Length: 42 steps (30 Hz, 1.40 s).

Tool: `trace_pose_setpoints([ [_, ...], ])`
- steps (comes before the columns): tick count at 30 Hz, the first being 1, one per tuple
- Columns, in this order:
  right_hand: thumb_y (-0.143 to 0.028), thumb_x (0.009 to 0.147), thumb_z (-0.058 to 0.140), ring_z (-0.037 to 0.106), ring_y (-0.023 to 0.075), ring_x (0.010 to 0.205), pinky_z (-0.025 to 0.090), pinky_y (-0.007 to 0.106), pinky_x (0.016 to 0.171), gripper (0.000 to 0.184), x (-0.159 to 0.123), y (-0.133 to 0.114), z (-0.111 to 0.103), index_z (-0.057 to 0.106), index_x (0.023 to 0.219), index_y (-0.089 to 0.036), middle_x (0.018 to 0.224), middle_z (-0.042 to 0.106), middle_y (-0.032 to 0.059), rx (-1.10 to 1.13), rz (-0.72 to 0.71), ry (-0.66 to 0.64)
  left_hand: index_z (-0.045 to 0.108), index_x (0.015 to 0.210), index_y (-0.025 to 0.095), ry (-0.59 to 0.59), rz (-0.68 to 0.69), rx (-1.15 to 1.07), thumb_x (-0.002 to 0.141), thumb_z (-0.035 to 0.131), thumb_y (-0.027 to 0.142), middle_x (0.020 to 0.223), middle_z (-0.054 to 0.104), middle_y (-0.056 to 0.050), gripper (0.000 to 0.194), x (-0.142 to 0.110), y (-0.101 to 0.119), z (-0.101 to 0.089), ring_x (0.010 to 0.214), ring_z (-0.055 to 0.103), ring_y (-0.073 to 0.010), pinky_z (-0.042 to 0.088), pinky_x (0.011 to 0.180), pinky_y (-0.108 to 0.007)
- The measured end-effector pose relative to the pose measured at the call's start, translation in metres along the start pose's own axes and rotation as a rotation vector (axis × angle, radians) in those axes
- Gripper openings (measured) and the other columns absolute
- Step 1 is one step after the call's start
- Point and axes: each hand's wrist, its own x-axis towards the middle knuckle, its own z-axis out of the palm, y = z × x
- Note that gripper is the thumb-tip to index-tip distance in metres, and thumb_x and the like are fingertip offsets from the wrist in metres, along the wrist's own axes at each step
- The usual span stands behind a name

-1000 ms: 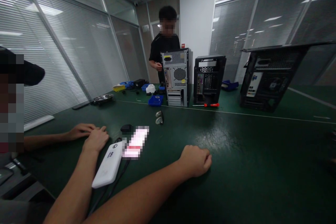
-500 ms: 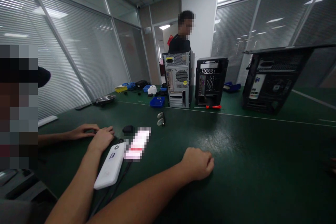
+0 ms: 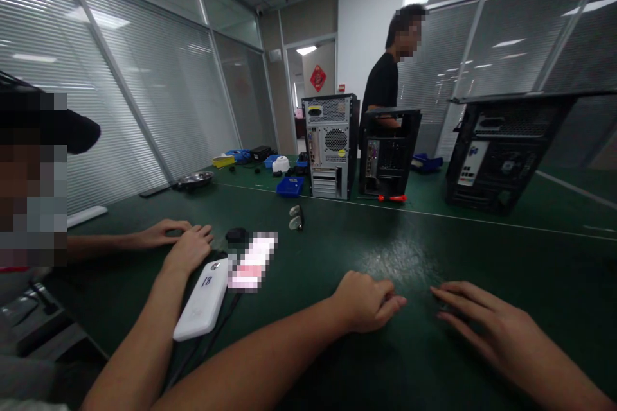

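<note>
My left hand [image 3: 366, 302] rests on the green table [image 3: 482, 244] in front of me, fingers loosely curled together with nothing in them. My right hand [image 3: 482, 327] lies flat just to its right, fingers stretched out toward the left hand, nearly touching it. To the left, a white power bank marked 18 [image 3: 202, 298] lies by a pink blurred item [image 3: 250, 263]. A seated person's two hands [image 3: 186, 247] rest beside the power bank.
A silver computer case [image 3: 330, 144] and two black cases [image 3: 388, 151] [image 3: 506, 148] stand across the table. A red screwdriver [image 3: 393, 198], a blue bin [image 3: 288, 186] and a metal dish [image 3: 193, 180] lie nearby. A person in black [image 3: 383, 87] stands behind the cases.
My right hand has come into view and lies flat by the left, whose fist has loosened. The standing person walked right, from behind the silver case to the black one.
</note>
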Motion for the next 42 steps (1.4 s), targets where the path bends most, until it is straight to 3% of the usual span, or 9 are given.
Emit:
trace_pose_setpoints([
  [3, -0.041, 0.095, 0.047, 0.058, 0.0105, 0.104, 0.055, 0.020, 0.088, 0.034, 0.013, -0.046, 0.011, 0.063, 0.123, -0.029, 0.122, 0.055, 0.0019, -0.022, -0.087, -0.003, 0.061, 0.105, 0.024, -0.003, 0.090, 0.031, 0.098, 0.035, 0.053, 0.072, 0.067, -0.002, 0.040, -0.001, 0.001, 0.002, 0.068, 0.067, -0.0218, 0.044, 0.058, -0.029],
  [6, -0.038, 0.094, 0.049, 0.056, 0.0103, 0.107, 0.053, 0.020, 0.092, 0.033, 0.012, -0.059, 0.025, 0.061, 0.122, -0.025, 0.121, 0.055, 0.0029, -0.002, -0.068, 0.021, 0.059, 0.107, 0.023, -0.028, 0.125, 0.064, 0.098, 0.036, 0.047, 0.073, 0.068, -0.002, 0.035, -0.001, 0.002, 0.004, 0.066, 0.067, -0.0213, 0.045, 0.057, -0.028],
  [12, -0.037, 0.094, 0.050, 0.056, 0.0092, 0.105, 0.053, 0.020, 0.090, 0.040, 0.010, -0.054, 0.038, 0.049, 0.131, -0.022, 0.120, 0.055, 0.0034, 0.084, -0.007, 0.009, 0.060, 0.102, 0.022, -0.039, 0.078, 0.094, 0.098, 0.036, 0.042, 0.076, 0.069, -0.003, 0.032, 0.002, 0.001, 0.006, 0.068, 0.068, -0.0219, 0.045, 0.059, -0.029],
  [21, -0.035, 0.098, 0.034, 0.056, 0.0133, 0.100, 0.051, 0.024, 0.084, 0.037, 0.011, -0.045, 0.027, 0.050, 0.124, -0.014, 0.114, 0.054, 0.0109, 0.129, 0.210, 0.150, 0.053, 0.109, 0.022, 0.001, -0.058, 0.019, 0.101, 0.033, 0.042, 0.082, 0.069, -0.002, 0.030, 0.004, -0.001, 0.006, 0.071, 0.067, -0.0208, 0.045, 0.061, -0.028],
  [28, -0.039, 0.092, 0.051, 0.052, 0.0127, 0.092, 0.048, 0.026, 0.079, 0.031, 0.012, -0.057, 0.031, 0.052, 0.113, -0.017, 0.104, 0.054, 0.0069, 0.036, -0.005, 0.090, 0.059, 0.108, 0.025, 0.005, 0.091, -0.018, 0.096, 0.044, 0.054, 0.069, 0.066, 0.001, 0.035, 0.002, -0.003, 0.014, 0.066, 0.066, -0.0167, 0.041, 0.057, -0.023],
  [32, -0.031, 0.092, 0.049, 0.048, 0.0105, 0.082, 0.043, 0.024, 0.071, 0.019, 0.017, -0.067, 0.030, 0.053, 0.104, -0.016, 0.095, 0.052, 0.0053, -0.011, -0.055, 0.049, 0.065, 0.097, 0.023, 0.021, 0.202, 0.013, 0.095, 0.045, 0.056, 0.066, 0.066, 0.000, 0.039, 0.003, -0.006, 0.021, 0.065, 0.066, -0.0160, 0.040, 0.055, -0.022],
  [37, -0.029, 0.096, 0.042, 0.047, 0.0096, 0.077, 0.042, 0.024, 0.069, 0.019, 0.020, -0.079, 0.017, 0.054, 0.100, -0.015, 0.091, 0.052, 0.0049, -0.036, -0.077, 0.087, 0.067, 0.091, 0.022, 0.077, 0.260, 0.008, 0.097, 0.042, 0.055, 0.064, 0.065, 0.000, 0.042, 0.004, -0.005, 0.022, 0.062, 0.065, -0.0143, 0.035, 0.051, -0.023],
  [40, -0.037, 0.096, 0.041, 0.051, 0.0102, 0.077, 0.046, 0.026, 0.069, 0.025, 0.014, -0.063, 0.008, 0.055, 0.102, -0.018, 0.092, 0.055, 0.0046, -0.013, -0.012, 0.094, 0.067, 0.081, 0.022, 0.077, 0.253, 0.011, 0.097, 0.040, 0.052, 0.060, 0.064, 0.000, 0.044, 0.003, -0.003, 0.019, 0.059, 0.062, -0.0141, 0.030, 0.049, -0.025],
  [42, -0.046, 0.095, 0.042, 0.055, 0.0113, 0.080, 0.050, 0.026, 0.070, 0.032, 0.003, -0.033, 0.005, 0.057, 0.107, -0.021, 0.097, 0.057, 0.0058, 0.060, 0.126, 0.030, 0.067, 0.075, 0.021, 0.063, 0.213, 0.016, 0.097, 0.040, 0.049, 0.056, 0.062, -0.001, 0.045, 0.002, -0.001, 0.016, 0.056, 0.060, -0.0143, 0.027, 0.048, -0.025],
])
